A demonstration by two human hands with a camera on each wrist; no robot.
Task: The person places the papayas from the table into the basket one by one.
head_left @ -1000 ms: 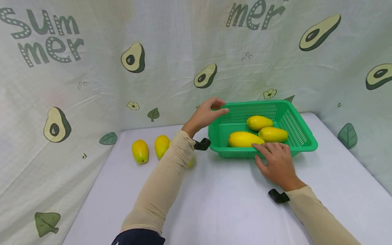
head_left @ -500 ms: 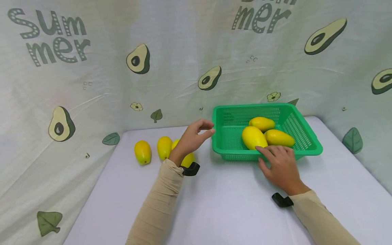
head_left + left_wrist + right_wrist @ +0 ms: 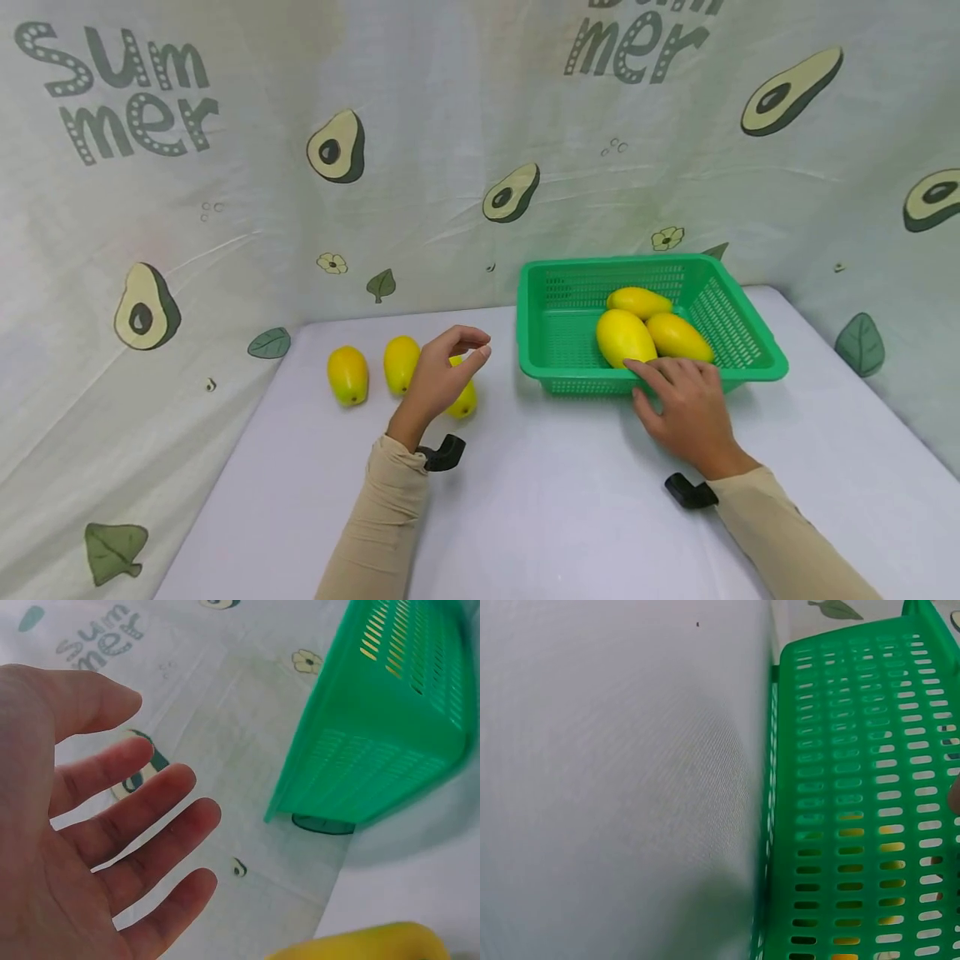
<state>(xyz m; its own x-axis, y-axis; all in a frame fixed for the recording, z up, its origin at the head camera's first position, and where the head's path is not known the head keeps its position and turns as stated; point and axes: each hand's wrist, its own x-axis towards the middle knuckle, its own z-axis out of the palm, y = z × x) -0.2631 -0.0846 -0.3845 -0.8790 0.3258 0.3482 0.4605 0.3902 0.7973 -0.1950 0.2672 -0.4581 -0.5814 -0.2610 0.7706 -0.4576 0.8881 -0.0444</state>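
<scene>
- As the head view shows, the left hand (image 3: 436, 377) hangs by the near fruit (image 3: 464, 402), hiding part of it, thumb and fingers curved with a gap between, holding nothing.
- That fruit lies by the table's (image 3: 555, 508) far edge, toward the left corner, beside the middle fruit (image 3: 401, 364); the outer fruit (image 3: 347, 377) is nearest the left edge.
- Each looks smooth and firm, probably light but slippery; a grip across the rounded middle should suit.
- The right hand (image 3: 686, 410) grips the front rim of the basket (image 3: 555, 372), thumb outside. Seemingly light, stiff plastic, it sits near the table's far right corner.
- Inside, the big fruit (image 3: 625, 336) meets the side fruit (image 3: 681, 337), the back fruit (image 3: 639, 301) behind; the basket's left wall stands between these and the near fruit.
- In the left wrist view the fingers spread wide, empty; a fruit (image 3: 367, 947) shows at the bottom, which one I cannot tell.
- In the right wrist view, yellow shows through the slotted wall; with one fingertip (image 3: 955, 798) at the right edge, this view alone leaves the grip unclear.
</scene>
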